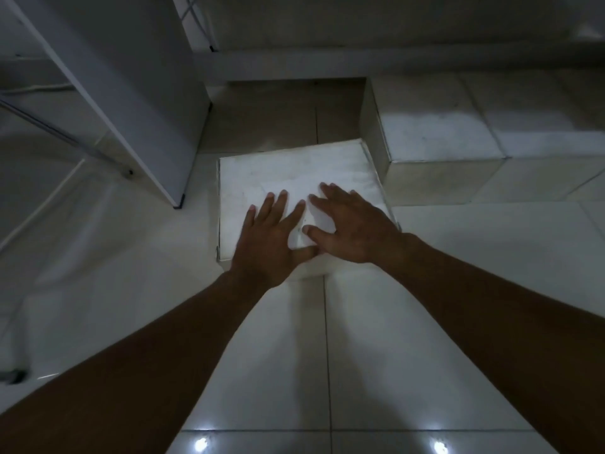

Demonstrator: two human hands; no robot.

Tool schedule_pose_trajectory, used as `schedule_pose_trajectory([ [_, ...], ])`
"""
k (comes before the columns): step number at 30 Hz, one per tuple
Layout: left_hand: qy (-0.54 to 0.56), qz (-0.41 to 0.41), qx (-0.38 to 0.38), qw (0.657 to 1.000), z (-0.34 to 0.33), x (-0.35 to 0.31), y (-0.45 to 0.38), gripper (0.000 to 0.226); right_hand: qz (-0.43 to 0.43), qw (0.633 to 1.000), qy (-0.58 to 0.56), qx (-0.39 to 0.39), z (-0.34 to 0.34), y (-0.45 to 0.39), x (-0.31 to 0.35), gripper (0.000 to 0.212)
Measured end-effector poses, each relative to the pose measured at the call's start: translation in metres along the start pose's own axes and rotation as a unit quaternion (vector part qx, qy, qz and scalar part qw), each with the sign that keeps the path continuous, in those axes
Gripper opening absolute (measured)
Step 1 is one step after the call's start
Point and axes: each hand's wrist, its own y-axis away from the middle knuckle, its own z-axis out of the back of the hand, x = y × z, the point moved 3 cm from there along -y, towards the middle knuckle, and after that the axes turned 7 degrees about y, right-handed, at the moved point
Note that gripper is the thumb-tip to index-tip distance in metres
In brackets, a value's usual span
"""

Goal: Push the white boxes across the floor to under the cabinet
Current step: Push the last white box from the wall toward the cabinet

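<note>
Head view, dim light. One white box lies flat on the tiled floor, in front of the dark gap beneath the cabinet; its far edge is short of that gap, with bare tile between them. Both hands rest palm-down on the box lid, fingers spread and flat, gripping nothing. The left hand covers the box's near-left part, its thumb lying along the near edge. The right hand sits on the near-right part, its thumb and index finger almost meeting the left hand's index finger. Both forearms reach in from the near side of the box.

To the right of the box, a row of further white boxes stands against the cabinet base. The nearest of them is taller than the handled box and just beside its far-right corner; contact cannot be told. To the left of the box stands an upright white panel, its foot just beside the box's far-left corner.
</note>
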Motion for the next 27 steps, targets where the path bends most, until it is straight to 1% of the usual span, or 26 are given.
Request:
schedule_pose_trajectory([
  [3,-0.014,0.01,-0.003,1.0,-0.002,-0.004,-0.015,0.089,0.042,0.999,0.006,-0.023,-0.005,0.01,0.004,0.066],
  [5,-0.01,-0.013,0.001,1.0,0.004,0.003,-0.015,0.09,0.071,0.997,0.015,-0.036,-0.011,0.016,-0.001,0.064],
  [7,-0.018,-0.051,0.027,0.998,0.016,0.015,-0.013,0.092,0.109,0.991,0.05,-0.066,-0.019,0.019,-0.006,0.062],
  [9,-0.024,-0.064,0.064,0.996,0.029,0.032,-0.015,0.093,0.126,0.985,0.081,-0.09,-0.025,0.019,-0.01,0.06],
  [12,-0.008,-0.009,0.086,0.996,0.044,0.048,-0.027,0.091,0.126,0.981,0.11,-0.094,-0.029,0.016,-0.012,0.058],
  [15,-0.023,0.04,0.071,0.996,0.049,0.059,-0.048,0.09,0.138,0.976,0.123,-0.119,-0.033,0.014,-0.015,0.054],
  [16,-0.034,0.059,0.07,0.995,0.05,0.065,-0.056,0.093,0.142,0.974,0.123,-0.128,-0.035,0.014,-0.016,0.054],
  [19,-0.063,0.113,0.089,0.988,0.055,0.083,-0.075,0.117,0.145,0.972,0.111,-0.147,-0.036,0.013,-0.018,0.054],
  [21,-0.043,0.137,0.108,0.984,0.057,0.086,-0.081,0.123,0.141,0.972,0.105,-0.154,-0.035,0.011,-0.019,0.054],
  [27,0.009,0.181,0.062,0.981,0.051,0.085,-0.073,0.126,0.148,0.973,0.141,-0.11,-0.03,0.001,-0.034,0.054],
])
